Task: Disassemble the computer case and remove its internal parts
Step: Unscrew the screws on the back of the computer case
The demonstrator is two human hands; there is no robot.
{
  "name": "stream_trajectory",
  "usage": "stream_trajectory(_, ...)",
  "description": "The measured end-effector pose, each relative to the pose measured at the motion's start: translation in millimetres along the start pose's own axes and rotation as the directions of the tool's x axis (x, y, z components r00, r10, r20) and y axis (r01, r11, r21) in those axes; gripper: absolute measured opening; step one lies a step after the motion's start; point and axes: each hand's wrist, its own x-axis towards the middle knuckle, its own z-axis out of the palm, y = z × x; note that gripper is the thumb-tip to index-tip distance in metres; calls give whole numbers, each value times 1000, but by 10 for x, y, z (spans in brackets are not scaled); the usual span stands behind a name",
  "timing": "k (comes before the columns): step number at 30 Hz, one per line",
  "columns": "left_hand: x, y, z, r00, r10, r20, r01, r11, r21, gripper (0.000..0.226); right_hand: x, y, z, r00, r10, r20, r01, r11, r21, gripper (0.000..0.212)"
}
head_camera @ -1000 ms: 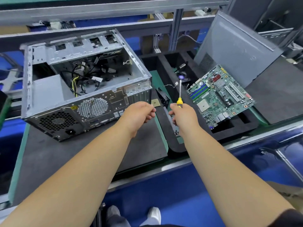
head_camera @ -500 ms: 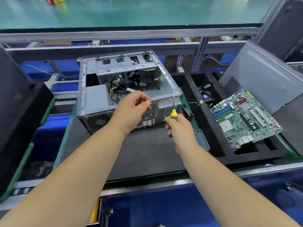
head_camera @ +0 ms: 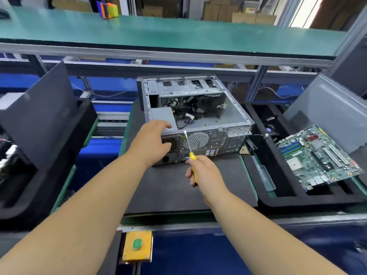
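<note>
An open grey metal computer case (head_camera: 198,116) lies centred on the dark worktop (head_camera: 178,187). The left hand (head_camera: 153,143), fingers spread, braces its near-left corner, likely steadying it. The right hand (head_camera: 204,171) grips a yellow-handled screwdriver (head_camera: 189,147), tip at the rear panel.

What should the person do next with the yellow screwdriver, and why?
Probably bring the screwdriver tip onto a screw at the top rear edge of the computer case. The right hand already aims it there, and the left hand steadies that corner by the power supply.
</note>
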Motion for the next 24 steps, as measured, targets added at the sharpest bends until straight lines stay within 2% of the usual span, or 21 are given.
stream_trajectory(7, 242, -50, 52, 980, 125, 156, -153, 971, 182, 69, -25, 63, 122, 999, 51, 17, -50, 998, -47, 20)
stream_trajectory(10, 295, -67, 100, 962, 146, 233, -227, 898, 376, 80, 34, 84, 149, 998, 59, 14, -58, 996, -68, 20)
stream_trajectory(12, 287, -80, 133, 959, 151, 238, -244, 870, 429, 82, 65, 89, 158, 998, 57, 20, -55, 995, -81, 20)
stream_trajectory(21, 364, -111, 82, 962, 115, 247, -187, 938, 291, 71, 127, 41, 164, 999, 52, -10, -53, 996, -76, 21)
stream_trajectory(24, 434, -101, 66, 961, 158, 229, -218, 939, 267, 60, 134, 18, 153, 998, 67, -17, -68, 995, -69, 22)
